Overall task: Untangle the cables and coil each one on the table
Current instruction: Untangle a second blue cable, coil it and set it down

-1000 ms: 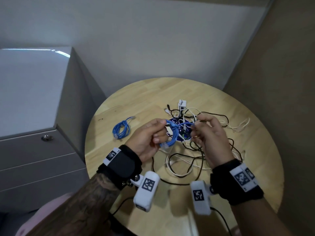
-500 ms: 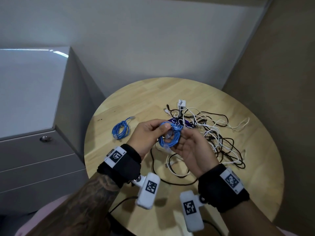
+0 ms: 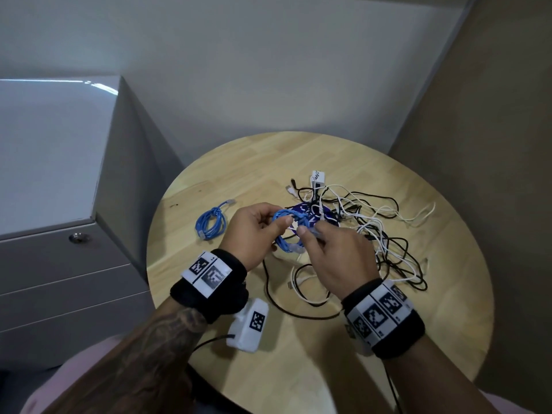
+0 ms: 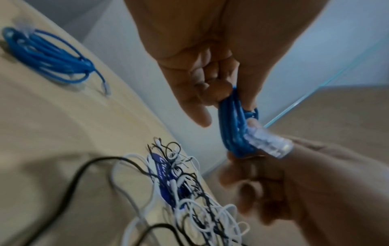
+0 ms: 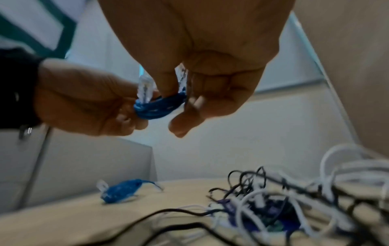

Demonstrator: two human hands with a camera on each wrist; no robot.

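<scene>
Round pale wooden table (image 3: 388, 339) at frame centre, grey drawer cabinet (image 3: 59, 204) at left. Mid-frame, held above the wood: small bundle of looped blue network cable (image 3: 286, 231), pinched between left hand (image 3: 251, 234) and right hand (image 3: 337, 258), fingers of both curled round it. Clear plug (image 4: 268, 143) poking out. Left of that, coiled second blue cable (image 3: 210, 224) lying flat. Right of centre, tangle of black and white cords (image 3: 379, 234).

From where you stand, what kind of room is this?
Probably an office corner. A small round wooden table stands against plain partition walls, a grey drawer cabinet with a lock sits beside it, and network and charger cables lie tangled on the table.
</scene>
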